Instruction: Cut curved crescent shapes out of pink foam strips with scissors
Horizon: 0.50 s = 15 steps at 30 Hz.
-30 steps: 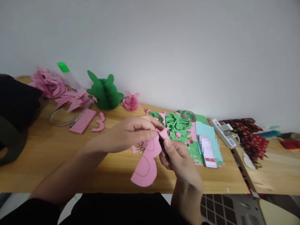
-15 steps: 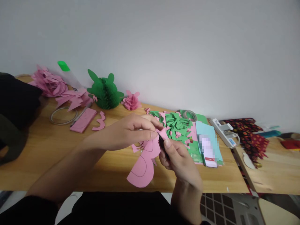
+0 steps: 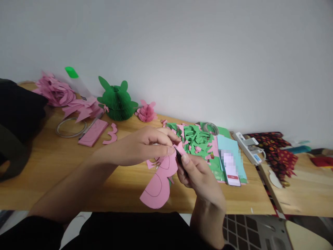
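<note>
My left hand (image 3: 142, 147) pinches the top of a pink paper piece (image 3: 159, 180) with curved pencil lines, which hangs down over the wooden table's (image 3: 52, 173) front edge. My right hand (image 3: 197, 173) is closed around a dark tool, probably small scissors (image 3: 179, 156), whose tip meets the pink paper just under my left fingers. Most of the tool is hidden in my fist. Small pink scraps (image 3: 153, 162) lie on the table right behind the paper.
A heap of green and pink paper scraps (image 3: 197, 139) lies on green and light blue sheets, with a phone (image 3: 230, 166) on them. At the back stand a green honeycomb paper shape (image 3: 117, 100), a small pink one (image 3: 145, 113), pink cuttings (image 3: 56, 93), a glue bottle (image 3: 76, 81), a wire ring (image 3: 69, 126).
The hanging pink paper has swung slightly to the left and turned. Both hands have stayed almost where they were.
</note>
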### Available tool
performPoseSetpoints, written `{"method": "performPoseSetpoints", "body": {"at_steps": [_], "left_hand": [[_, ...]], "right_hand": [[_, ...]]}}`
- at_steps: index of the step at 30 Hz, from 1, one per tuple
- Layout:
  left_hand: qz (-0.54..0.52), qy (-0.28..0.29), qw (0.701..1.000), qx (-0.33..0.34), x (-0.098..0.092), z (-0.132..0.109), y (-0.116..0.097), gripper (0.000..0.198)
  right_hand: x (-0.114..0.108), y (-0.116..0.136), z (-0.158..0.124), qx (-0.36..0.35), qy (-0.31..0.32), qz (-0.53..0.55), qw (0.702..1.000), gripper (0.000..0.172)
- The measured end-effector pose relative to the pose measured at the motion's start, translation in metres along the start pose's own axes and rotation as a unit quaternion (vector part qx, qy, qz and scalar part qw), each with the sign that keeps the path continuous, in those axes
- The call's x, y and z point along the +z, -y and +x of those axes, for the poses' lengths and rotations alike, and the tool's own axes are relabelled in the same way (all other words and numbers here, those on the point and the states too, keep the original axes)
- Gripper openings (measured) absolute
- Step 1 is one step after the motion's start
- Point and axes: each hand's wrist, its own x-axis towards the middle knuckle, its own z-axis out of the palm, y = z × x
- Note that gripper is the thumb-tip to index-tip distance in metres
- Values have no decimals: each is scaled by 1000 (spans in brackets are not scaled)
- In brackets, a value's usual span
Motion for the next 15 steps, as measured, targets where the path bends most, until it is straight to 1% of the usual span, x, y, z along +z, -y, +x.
{"method": "performPoseSetpoints", "body": {"at_steps": [10, 13, 15], "left_hand": [[-11, 31, 999, -21, -5, 1, -5, 24], [-9, 36, 999, -34, -5, 2, -7, 25], [-4, 38, 999, -28, -5, 3, -7, 27]], "right_hand": [[0, -1, 0, 3, 5, -2, 1000, 46], [0, 0, 0, 6, 3, -13, 1000, 46], [-1, 0, -1, 8, 5, -21, 1000, 46]]}}
